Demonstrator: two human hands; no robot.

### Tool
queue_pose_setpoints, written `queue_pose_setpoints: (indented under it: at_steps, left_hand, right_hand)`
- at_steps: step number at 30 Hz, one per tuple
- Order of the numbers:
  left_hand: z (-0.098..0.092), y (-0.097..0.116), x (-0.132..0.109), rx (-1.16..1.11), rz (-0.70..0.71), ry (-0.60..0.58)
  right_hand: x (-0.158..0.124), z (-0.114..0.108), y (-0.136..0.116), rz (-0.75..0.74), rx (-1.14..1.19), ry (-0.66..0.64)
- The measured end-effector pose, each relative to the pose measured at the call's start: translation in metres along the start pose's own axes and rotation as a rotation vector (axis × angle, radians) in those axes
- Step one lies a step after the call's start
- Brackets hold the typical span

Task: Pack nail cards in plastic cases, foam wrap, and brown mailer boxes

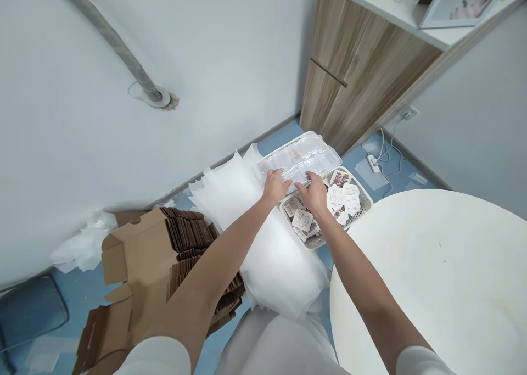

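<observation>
Both of my hands reach forward to a white basket (269,156) by the wall, which holds clear plastic packaging (315,152). On the near left part of the packaging rests my left hand (275,188), its thumb apart from its fingers. My right hand (314,194) touches the near edge of the same plastic, thumb and fingers spread. Beneath my right hand and wrist stands a second white basket (362,192) with several printed cards (302,219) and small packs with a dark reddish pattern (341,178). My right hand and forearm hide part of its contents.
White soft sheets (272,254) are piled beside the baskets. Flattened cardboard boxes (150,248) lie stacked at left, near a dark folding chair (33,306). A round white table (432,276) is at right. Behind are a wooden cabinet (362,62) and a power strip (373,163) with cables.
</observation>
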State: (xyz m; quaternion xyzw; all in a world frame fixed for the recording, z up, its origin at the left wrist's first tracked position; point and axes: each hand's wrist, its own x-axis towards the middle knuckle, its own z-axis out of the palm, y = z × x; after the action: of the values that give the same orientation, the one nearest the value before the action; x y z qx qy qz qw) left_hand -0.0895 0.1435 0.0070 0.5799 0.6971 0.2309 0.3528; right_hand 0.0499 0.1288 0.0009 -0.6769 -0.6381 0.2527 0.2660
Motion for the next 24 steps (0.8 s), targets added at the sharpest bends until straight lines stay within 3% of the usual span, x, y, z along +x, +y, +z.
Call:
queue_pose_setpoints:
  at_steps: [5,9,12,15,18,24]
  left_hand:
    - [0.001,0.002,-0.002,-0.006,0.023,0.06]
    - [0.002,0.004,-0.011,-0.052,0.102,0.112]
    - [-0.003,0.009,-0.027,-0.119,0.176,0.127]
    - [-0.016,0.021,-0.054,-0.178,0.222,0.103]
    - [-0.031,0.032,-0.094,-0.275,0.261,-0.004]
    - [-0.043,0.039,-0.194,-0.543,0.224,-0.418]
  right_hand:
    - [0.001,0.003,0.002,0.04,0.081,0.014]
    - [-0.007,0.003,-0.003,0.042,0.23,0.121]
    - [-0.021,-0.011,-0.014,0.012,0.339,0.186]
    - [-0.046,-0.038,-0.026,-0.039,0.403,0.237]
    - [-0.082,-0.071,-0.036,-0.043,0.448,0.284]
    - [-0.192,-0.123,-0.044,0.033,0.715,0.227]
